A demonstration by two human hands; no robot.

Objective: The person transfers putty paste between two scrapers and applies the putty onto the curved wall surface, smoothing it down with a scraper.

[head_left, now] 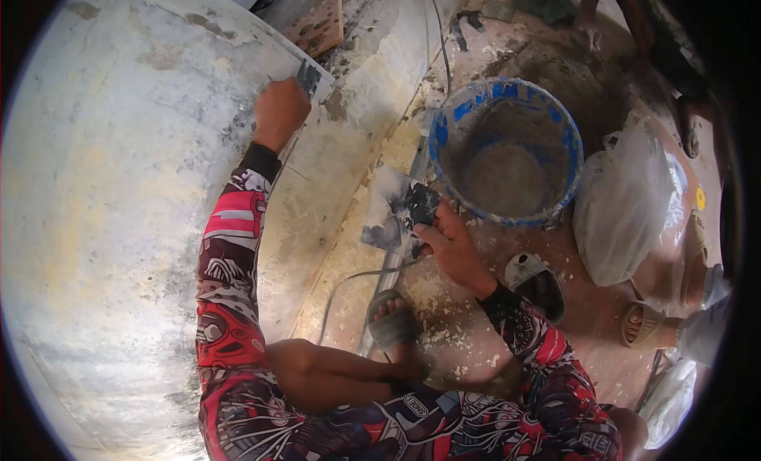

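Observation:
My left hand [281, 112] is closed against the edge of the pale, stained wall surface [119, 183]. Past its fingers shows a small flat blade smeared dark grey, like a putty knife [310, 77]; its handle is hidden in the fist. My right hand [456, 247] grips a flat, pale scraper plate [390, 185] loaded with dark grey putty [420, 207]. The thumb lies on top, and the plate is held level with the rim of a blue bucket [575, 136]. The bucket's inside is coated grey.
A clear plastic bag [622, 207] stands right of the bucket, and a white-and-black container [537, 285] lies below it. A cable [361, 272] runs near my sandalled foot [394, 322]. Other people's feet and a hand [587, 34] are at the right and far right.

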